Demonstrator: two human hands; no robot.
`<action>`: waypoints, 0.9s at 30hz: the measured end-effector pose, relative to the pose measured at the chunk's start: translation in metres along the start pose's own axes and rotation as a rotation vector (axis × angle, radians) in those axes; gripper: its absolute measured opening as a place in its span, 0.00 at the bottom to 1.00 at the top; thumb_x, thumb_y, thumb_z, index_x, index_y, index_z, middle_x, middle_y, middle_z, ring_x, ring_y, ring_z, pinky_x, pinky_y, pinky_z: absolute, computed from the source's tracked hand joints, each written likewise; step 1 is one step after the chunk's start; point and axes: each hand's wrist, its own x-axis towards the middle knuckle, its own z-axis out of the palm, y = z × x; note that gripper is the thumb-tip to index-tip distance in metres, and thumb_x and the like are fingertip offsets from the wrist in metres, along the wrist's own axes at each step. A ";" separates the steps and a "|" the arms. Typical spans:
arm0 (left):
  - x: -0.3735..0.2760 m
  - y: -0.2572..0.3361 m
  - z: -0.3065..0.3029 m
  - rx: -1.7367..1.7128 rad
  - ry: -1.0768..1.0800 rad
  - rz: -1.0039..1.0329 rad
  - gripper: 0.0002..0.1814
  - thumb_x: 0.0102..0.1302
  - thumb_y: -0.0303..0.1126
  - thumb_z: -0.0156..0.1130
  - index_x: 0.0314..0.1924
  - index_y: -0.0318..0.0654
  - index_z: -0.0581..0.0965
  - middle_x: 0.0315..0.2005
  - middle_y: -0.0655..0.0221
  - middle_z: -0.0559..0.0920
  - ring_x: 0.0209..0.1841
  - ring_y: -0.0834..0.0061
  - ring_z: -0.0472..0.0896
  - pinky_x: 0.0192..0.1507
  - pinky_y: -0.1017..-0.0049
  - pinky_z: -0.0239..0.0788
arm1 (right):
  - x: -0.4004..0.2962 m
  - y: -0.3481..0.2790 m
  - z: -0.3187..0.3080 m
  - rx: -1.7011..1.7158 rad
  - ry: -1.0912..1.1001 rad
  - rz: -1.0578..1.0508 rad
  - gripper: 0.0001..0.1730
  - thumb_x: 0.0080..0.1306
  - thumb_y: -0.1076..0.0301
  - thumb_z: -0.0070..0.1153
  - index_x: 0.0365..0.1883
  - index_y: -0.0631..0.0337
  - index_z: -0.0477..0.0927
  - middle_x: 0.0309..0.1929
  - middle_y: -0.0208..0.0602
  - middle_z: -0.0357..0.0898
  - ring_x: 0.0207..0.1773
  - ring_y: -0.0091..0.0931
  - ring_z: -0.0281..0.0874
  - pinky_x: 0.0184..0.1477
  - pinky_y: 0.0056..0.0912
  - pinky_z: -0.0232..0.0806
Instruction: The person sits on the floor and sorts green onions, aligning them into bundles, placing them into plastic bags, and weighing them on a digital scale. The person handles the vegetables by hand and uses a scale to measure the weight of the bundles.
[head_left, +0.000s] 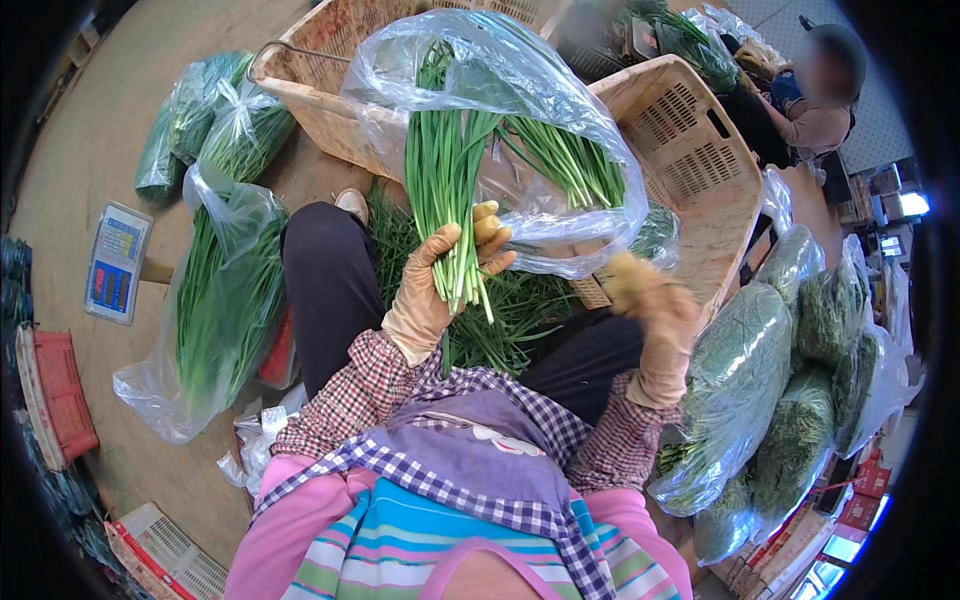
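Note:
My left hand (420, 289), in a rubber glove, grips a bunch of green chives (442, 180) by the pale stem ends, leaves pointing away from me. The leaf tips reach in front of or into a clear plastic bag (592, 82) propped on a crate; exactly which is hard to tell. Another bunch of chives (574, 161) lies inside that bag. My right hand (656, 307), gloved too, is raised to the right of the bag's mouth and blurred, so its fingers are unclear. Loose green leaves (502, 315) cover the ground between my knees.
Plastic crates (682, 150) stand ahead. A bagged bunch (217, 277) lies at my left, near a digital scale (118, 262). Filled bags (739, 375) are piled at my right. A red crate (64, 394) sits far left. Another person (810, 120) sits at the upper right.

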 end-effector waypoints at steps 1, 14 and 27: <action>0.000 0.000 0.005 0.047 0.033 -0.008 0.30 0.65 0.35 0.56 0.63 0.30 0.62 0.50 0.58 0.78 0.60 0.63 0.71 0.65 0.53 0.56 | -0.005 0.009 0.000 -0.264 -0.110 0.241 0.15 0.62 0.69 0.60 0.46 0.64 0.80 0.33 0.29 0.81 0.37 0.22 0.78 0.44 0.22 0.69; 0.004 -0.008 0.000 0.110 0.079 0.030 0.28 0.63 0.38 0.57 0.60 0.30 0.67 0.54 0.56 0.75 0.60 0.65 0.71 0.62 0.64 0.63 | 0.001 0.037 0.098 -0.313 -0.151 -0.064 0.13 0.60 0.66 0.60 0.42 0.61 0.79 0.32 0.40 0.79 0.35 0.31 0.79 0.38 0.29 0.70; 0.005 -0.006 0.006 0.117 -0.019 -0.001 0.37 0.60 0.40 0.57 0.65 0.28 0.58 0.62 0.50 0.66 0.65 0.60 0.64 0.69 0.64 0.51 | 0.016 0.031 0.090 0.042 -0.243 0.353 0.11 0.65 0.63 0.57 0.29 0.63 0.78 0.22 0.28 0.76 0.21 0.17 0.68 0.24 0.18 0.60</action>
